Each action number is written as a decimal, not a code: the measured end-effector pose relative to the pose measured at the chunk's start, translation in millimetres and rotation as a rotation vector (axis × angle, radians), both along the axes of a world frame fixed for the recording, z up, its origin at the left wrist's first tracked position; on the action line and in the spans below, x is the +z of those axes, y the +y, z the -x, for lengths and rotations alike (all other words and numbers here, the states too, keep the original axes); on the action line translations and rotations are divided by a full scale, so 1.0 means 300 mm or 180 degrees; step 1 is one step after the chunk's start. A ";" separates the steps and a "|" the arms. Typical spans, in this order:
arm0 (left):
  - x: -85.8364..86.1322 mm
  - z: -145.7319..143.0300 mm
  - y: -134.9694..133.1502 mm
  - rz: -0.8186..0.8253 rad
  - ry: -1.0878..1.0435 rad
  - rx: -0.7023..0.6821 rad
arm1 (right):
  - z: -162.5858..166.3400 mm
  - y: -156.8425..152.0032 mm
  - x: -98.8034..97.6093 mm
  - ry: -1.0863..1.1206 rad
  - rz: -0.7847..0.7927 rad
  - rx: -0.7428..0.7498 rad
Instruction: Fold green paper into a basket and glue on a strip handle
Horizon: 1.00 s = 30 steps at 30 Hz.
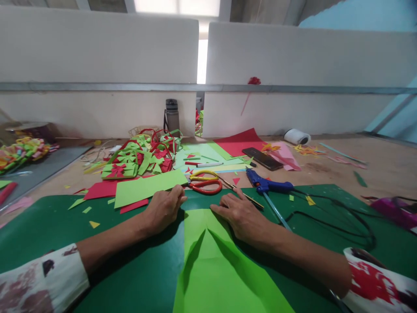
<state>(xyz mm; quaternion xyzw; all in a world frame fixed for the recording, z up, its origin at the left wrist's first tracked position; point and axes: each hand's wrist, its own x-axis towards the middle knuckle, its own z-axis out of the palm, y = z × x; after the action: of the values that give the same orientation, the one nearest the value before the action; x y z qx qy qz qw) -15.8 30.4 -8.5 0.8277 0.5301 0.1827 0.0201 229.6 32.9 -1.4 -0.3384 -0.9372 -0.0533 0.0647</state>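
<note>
A light green paper sheet (211,265) lies on the dark green cutting mat (130,278), its far end folded into a point. My left hand (164,208) rests at the sheet's far left corner with the fingers curled down on the fold. My right hand (239,213) lies flat on the sheet's far right corner, fingers stretched out. Just beyond the hands are red and yellow scissors (205,182) and a blue glue gun (265,184).
A pile of cut green and red paper pieces (140,158) sits behind a loose green sheet (148,187). A phone (262,158), a red sheet (239,141), a grey bottle (172,115), a tape roll (296,137) and the gun's black cable (342,217) lie around.
</note>
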 end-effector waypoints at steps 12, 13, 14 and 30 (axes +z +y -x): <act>0.003 -0.013 0.054 -0.0005 0.0345 0.0139 | 0.000 -0.003 0.006 0.0072 0.0094 -0.0030; 0.002 -0.015 0.059 0.0002 0.0328 0.0140 | 0.000 -0.005 0.007 0.0078 0.0092 -0.0039; 0.002 -0.016 0.062 0.0020 0.0305 0.0145 | 0.000 -0.007 0.007 0.0089 0.0088 -0.0050; 0.067 -0.092 0.044 0.2234 -0.1250 -0.0792 | 0.023 0.009 0.022 0.1594 0.1073 -0.0181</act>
<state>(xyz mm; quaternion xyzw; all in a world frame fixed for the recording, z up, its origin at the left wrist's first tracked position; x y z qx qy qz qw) 11.7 43.8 11.7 0.7778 0.4423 0.1416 0.4235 222.6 35.7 5.1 -0.3732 -0.8779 0.1864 0.2351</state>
